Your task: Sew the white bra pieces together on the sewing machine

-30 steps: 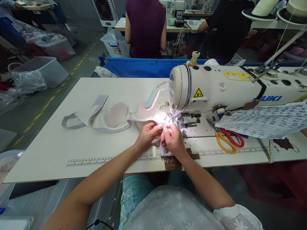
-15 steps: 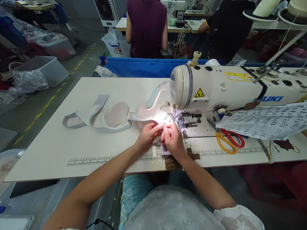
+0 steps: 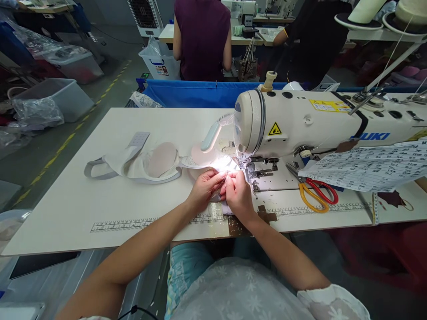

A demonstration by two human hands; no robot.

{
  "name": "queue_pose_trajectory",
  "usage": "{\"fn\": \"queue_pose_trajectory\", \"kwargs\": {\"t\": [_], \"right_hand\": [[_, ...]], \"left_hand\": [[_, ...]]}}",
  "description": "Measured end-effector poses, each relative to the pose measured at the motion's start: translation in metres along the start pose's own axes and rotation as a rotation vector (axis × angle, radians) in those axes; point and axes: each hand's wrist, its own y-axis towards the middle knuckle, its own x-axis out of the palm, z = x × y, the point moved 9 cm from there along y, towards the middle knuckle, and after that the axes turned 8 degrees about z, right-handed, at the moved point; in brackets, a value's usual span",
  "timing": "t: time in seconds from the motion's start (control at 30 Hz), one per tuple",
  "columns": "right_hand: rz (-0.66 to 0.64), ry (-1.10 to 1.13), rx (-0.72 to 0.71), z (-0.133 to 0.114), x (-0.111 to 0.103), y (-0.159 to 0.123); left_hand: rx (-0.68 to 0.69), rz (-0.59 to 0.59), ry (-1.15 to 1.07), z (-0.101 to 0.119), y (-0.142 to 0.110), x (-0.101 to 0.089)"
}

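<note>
A pale bra (image 3: 162, 162) with pinkish round cup pads lies stretched across the white table, its right end running under my fingers. My left hand (image 3: 207, 186) is closed in a pinch on the bra's edge, just left of the needle area. Close against it, my right hand (image 3: 237, 191) pinches the same edge, fingertips nearly meeting the left ones. The sewing machine (image 3: 267, 124) stands right behind my hands, its lamp glaring on the fabric. A lilac piece of the bra hangs below my right hand. What lies between the fingertips is partly hidden.
Scissors (image 3: 316, 192) with orange and red handles lie right of the machine bed, beside a sheet of handwritten paper (image 3: 367, 164). A printed ruler (image 3: 126, 223) runs along the table's front edge. Thread cones (image 3: 362, 10) stand at upper right. Two people sit at machines beyond the blue cloth (image 3: 200, 92).
The whole view has shifted slightly left. My hands keep their pinch on the bra's edge, and the bra looks almost unmoved on the table.
</note>
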Motion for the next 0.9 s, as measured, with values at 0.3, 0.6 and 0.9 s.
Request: {"fn": "queue_pose_trajectory", "kwargs": {"t": [0.3, 0.6, 0.9], "right_hand": [[0.009, -0.015, -0.007, -0.0005, -0.0007, 0.0007], [-0.019, -0.133, -0.044, -0.0045, -0.003, -0.0026], [-0.035, -0.164, -0.092, -0.0061, -0.0029, -0.0024]], "left_hand": [[-0.036, 0.0, -0.005, -0.0018, 0.0005, -0.0005], [-0.024, 0.051, -0.046, 0.0, 0.0042, -0.0071], [-0.007, 0.035, -0.035, 0.0003, 0.0043, -0.0079]]}}
